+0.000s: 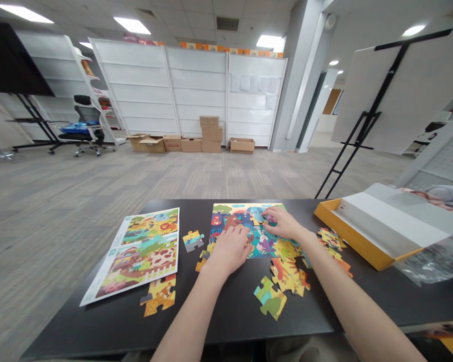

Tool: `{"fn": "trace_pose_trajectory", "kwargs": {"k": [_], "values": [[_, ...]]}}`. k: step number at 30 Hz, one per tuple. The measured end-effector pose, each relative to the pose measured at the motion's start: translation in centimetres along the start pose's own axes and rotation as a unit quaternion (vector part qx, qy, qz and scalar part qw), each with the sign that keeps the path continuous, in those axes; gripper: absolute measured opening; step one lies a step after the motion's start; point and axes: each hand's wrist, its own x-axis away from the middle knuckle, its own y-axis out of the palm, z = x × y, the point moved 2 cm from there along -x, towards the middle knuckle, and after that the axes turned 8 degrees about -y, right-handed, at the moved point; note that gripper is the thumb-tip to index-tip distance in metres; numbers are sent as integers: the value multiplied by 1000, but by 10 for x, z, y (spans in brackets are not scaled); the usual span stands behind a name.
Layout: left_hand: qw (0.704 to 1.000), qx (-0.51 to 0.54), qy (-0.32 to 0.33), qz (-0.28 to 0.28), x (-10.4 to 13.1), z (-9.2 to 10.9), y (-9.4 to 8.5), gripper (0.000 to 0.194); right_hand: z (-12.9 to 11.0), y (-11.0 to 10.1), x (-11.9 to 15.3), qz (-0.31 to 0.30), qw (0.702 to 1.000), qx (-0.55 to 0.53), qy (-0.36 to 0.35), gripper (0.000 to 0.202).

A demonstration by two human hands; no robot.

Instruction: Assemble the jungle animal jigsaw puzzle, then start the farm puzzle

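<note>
A colourful animal jigsaw puzzle (264, 247) lies near the far edge of the black table, partly covered by both hands. My left hand (229, 249) rests on its left part, fingers lying over the picture, and holds nothing that I can see. At the upper right, my right hand (285, 224) has thumb and forefinger on a puzzle piece (255, 218) with blue and yellow on it, against the picture. Loose and joined yellow pieces (289, 276) lie below my right hand. A green piece (271, 297) is nearer to me. A grey-yellow piece (193, 241) sits left of the puzzle.
A printed picture sheet (147, 251) lies on the left, over orange spotted pieces (159, 296). To the right, an open yellow box (357, 236) stands beside crumpled clear plastic (434, 259). More pieces (332, 239) lie near the box. Cardboard boxes (211, 140) line the far shelves.
</note>
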Motion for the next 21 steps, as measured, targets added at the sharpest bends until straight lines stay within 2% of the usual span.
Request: {"fn": "trace_pose_trajectory", "kwargs": {"k": [14, 21], "values": [[1000, 10, -2, -2, 0, -1, 1, 32, -8, 4, -4, -13, 1000, 19, -8, 39], [1000, 13, 4, 2, -1, -3, 3, 33, -16, 7, -6, -24, 999, 46, -17, 50]]}}
